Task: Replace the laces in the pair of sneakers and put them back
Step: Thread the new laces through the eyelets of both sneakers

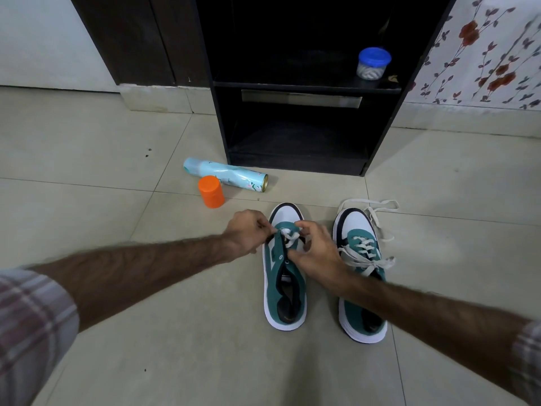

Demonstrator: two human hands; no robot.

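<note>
Head view looked down on a pale tiled floor (pixel 123 148). Nearest, at the lower corners of the frame, were two checked sleeves, with bare forearms reaching inward to the middle.

Just right of centre, two teal-and-white sneakers stood side by side, toes pointing up the frame. Both hands met over the left sneaker (pixel 284 276), near its toe end. The left hand (pixel 245 232) had its fingers curled, pinching a white lace (pixel 289 236) at the lowest eyelets on that shoe's left side. The right hand (pixel 314 253) lay across the shoe's right side, fingers bent around the same lace and thumb pressed at the eyelet strip. That lace ran through only the eyelets nearest the toe; the tongue and opening behind were open.

The right sneaker (pixel 361 276) stood just beside it, threaded with an off-white lace (pixel 364 253) whose loose ends spread over the upper. A separate loose lace (pixel 377 208) lay on the floor, looping round that shoe's toe.

Farther up, left of centre, an orange cap (pixel 211 191) stood on the floor, touching or just beside a pale blue spray can (pixel 225 174) lying on its side.

Beyond, a dark open shelf unit (pixel 295 86) filled the top centre. On its upper shelf, at the right, sat a clear jar with a blue lid (pixel 373 63). Floral wallpaper (pixel 486 54) covered the upper right.
</note>
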